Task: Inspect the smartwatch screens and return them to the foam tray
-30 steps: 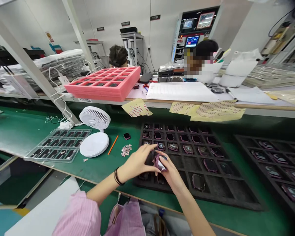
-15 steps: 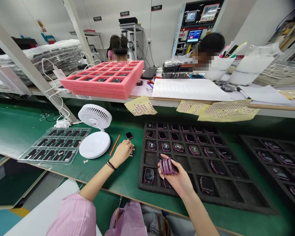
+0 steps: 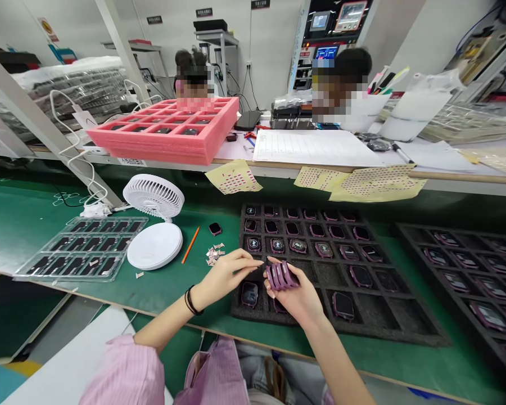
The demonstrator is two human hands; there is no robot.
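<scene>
My right hand (image 3: pixel 297 295) is wrapped round a stack of several purple watch cases (image 3: pixel 281 275) over the front of a black foam tray (image 3: pixel 421 336). Just left of the stack is my left hand (image 3: pixel 227 273), its thumb and forefinger pinched; whatever it holds is too small to name. Watches with dark or lit screens fill many of the tray's compartments. A heap of small pale pieces (image 3: pixel 214 255) lies on the green bench (image 3: pixel 202 292) behind my left hand, with one dark watch (image 3: pixel 215 228) beyond it.
An orange stick (image 3: pixel 190 245), a white fan (image 3: pixel 154 197) and a clear tray (image 3: pixel 80 250) of black parts stand left. A second foam tray (image 3: pixel 459 281) is at right. Above, a shelf bears a pink foam tray (image 3: pixel 160 147) and papers (image 3: pixel 312 147). Two people are beyond.
My left hand has moved right, from the small pale pieces to beside the purple stack, uncovering the heap. My right hand still holds the stack. The camera view has shifted slightly.
</scene>
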